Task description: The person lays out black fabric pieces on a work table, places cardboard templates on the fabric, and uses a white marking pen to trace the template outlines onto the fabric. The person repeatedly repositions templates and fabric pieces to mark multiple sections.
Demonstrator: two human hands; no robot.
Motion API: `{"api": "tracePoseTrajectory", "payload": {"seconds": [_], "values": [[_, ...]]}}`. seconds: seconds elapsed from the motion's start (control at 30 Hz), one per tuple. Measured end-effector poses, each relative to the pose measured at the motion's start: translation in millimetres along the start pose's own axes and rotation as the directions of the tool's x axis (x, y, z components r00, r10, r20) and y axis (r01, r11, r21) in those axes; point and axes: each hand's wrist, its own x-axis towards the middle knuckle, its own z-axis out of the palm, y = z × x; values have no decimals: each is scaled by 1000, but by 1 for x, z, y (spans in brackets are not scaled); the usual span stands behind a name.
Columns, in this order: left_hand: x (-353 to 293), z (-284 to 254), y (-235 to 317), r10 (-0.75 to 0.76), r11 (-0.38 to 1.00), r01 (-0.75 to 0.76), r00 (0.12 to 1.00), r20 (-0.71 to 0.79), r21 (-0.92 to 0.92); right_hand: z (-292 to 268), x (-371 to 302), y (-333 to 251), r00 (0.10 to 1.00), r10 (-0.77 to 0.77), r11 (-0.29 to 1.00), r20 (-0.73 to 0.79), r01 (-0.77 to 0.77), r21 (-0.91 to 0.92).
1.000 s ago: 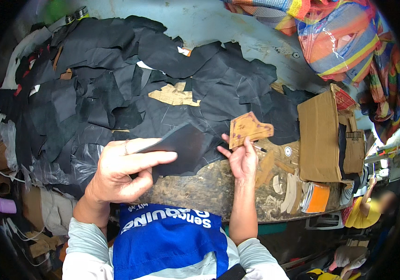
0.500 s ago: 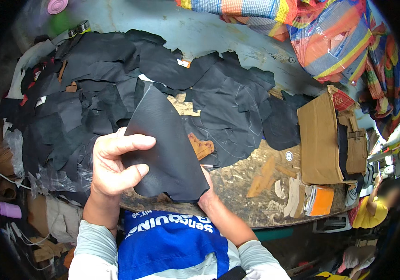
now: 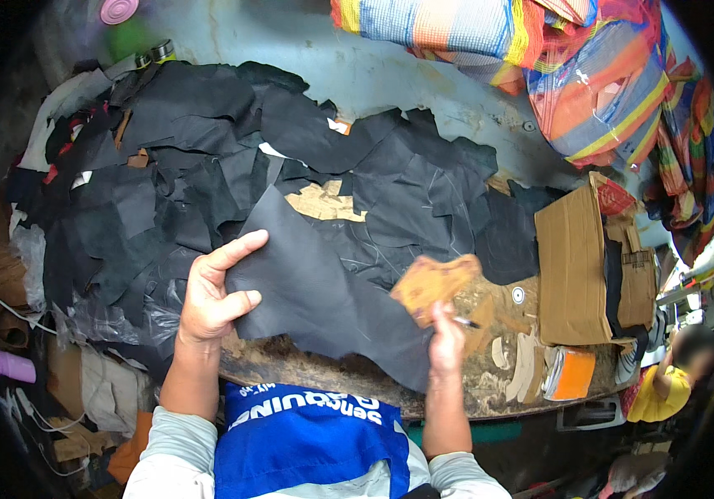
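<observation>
Over here, leather pieces (image 3: 182,195) lie across the left and middle of the table (image 3: 478,391), with a box (image 3: 573,270) to their right, papers (image 3: 572,374) before the box and sacks (image 3: 598,91) behind it.

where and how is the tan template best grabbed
Probably by its lower edge, coming from the person's near side with a pinch across both faces. The tan template looks thin and flat, tilted with that edge toward the person, and the right hand holds it there. The pen pokes out just right of that grip, so approaching from that side looks more awkward.
</observation>
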Motion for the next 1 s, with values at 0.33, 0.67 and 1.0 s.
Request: {"api": "tracePoseTrajectory", "payload": {"seconds": [0.33,0.67,1.0], "values": [[-23,-14,-23,-14,966,22,999,-32,259,-14,0,-55,876,-453,887,-169,423,-186],[-69,-28,-108,-247,611,264,959,-137,746,-24,24,37,883,-447,557,-141,151,-817],[-4,-20,-132,-21,477,108,994,-111,872,-36,49,33,783,-587,500,-206,150,-853]]}}
